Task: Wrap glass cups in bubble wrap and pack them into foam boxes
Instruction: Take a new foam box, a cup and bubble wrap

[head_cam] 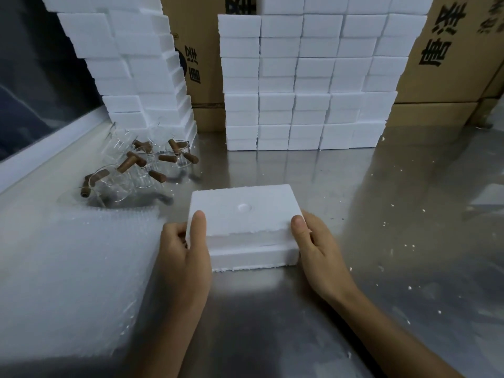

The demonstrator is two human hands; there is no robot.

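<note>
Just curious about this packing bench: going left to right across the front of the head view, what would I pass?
Bubble wrap → left hand → foam box → right hand → bare table.

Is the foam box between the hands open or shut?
Shut: the lid sits on the foam box, only a seam showing along its front. The left hand and right hand grip its ends. Contents cannot be told.
</note>
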